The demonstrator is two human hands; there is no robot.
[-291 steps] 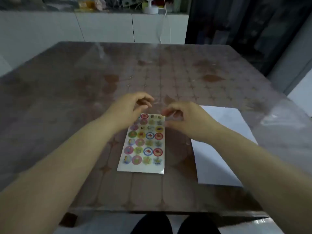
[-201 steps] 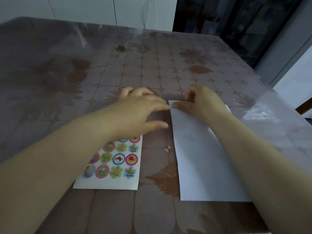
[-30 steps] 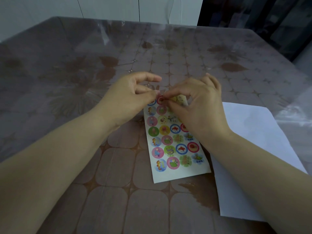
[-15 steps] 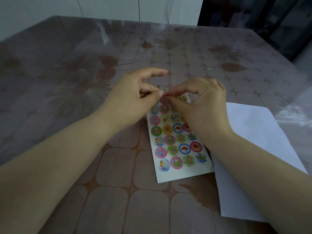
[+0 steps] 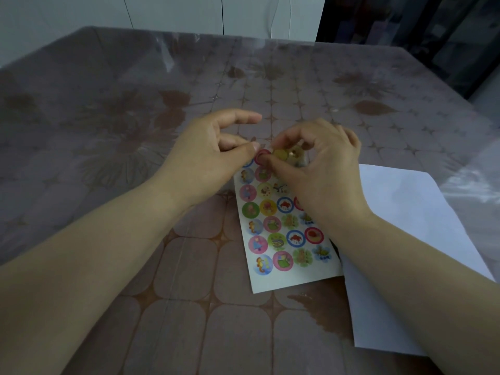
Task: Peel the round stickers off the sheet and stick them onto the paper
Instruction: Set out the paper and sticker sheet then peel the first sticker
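Head view, sticker sheet (image 5: pixel 284 228), lettering (image 5: pixel 323 257) unreadable

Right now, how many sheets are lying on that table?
2. The sticker sheet lies in the middle, its far end under the left hand and right hand; the plain white paper lies just right of it, partly behind the right forearm. The arms might hide more.

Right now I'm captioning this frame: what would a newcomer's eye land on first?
A colourful sticker sheet lies on the table. At its far end the left hand pinches the sheet while the right hand pinches a red-rimmed sticker. A white paper lies to the sheet's right.
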